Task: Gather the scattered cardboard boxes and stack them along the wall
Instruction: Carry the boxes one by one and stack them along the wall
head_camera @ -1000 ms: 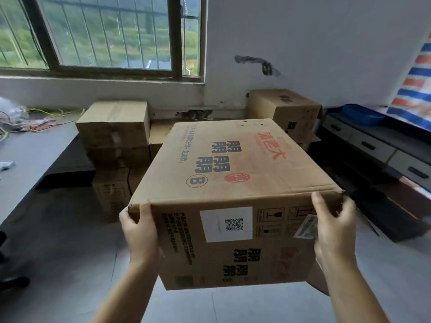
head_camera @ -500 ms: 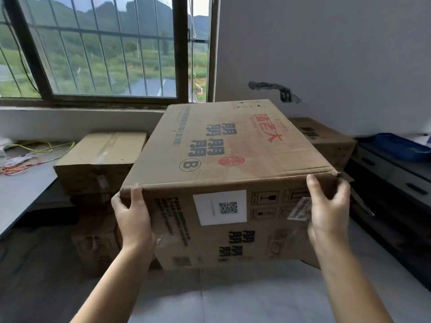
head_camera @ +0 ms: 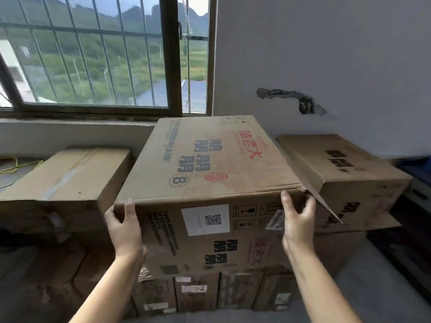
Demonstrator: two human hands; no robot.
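Item, left to right: cable-strewn counter point(head_camera: 14, 169) at far left; taped box point(head_camera: 70, 178) under the window point(head_camera: 93, 54), on the left stack; our left hand point(head_camera: 124, 226), fingers curled round the near left corner of the printed box point(head_camera: 210, 164), grasping it; that box sits centred between its neighbours, apparently resting on the lower row of boxes point(head_camera: 198, 292) at the wall point(head_camera: 326, 54); our right hand point(head_camera: 298, 220), fingers curved at the near right corner beside a loose flap point(head_camera: 326, 206), lightly gripping or about to release, we cannot tell which; right-hand box point(head_camera: 345, 178) against the wall. Step in hand, in our judgement: seating this box on the stack. Next move calls for a push to square it to the wall, then letting go. Against the earlier frames: the box, then carried in mid-air short of the stack, is now in the gap, and we stand closer
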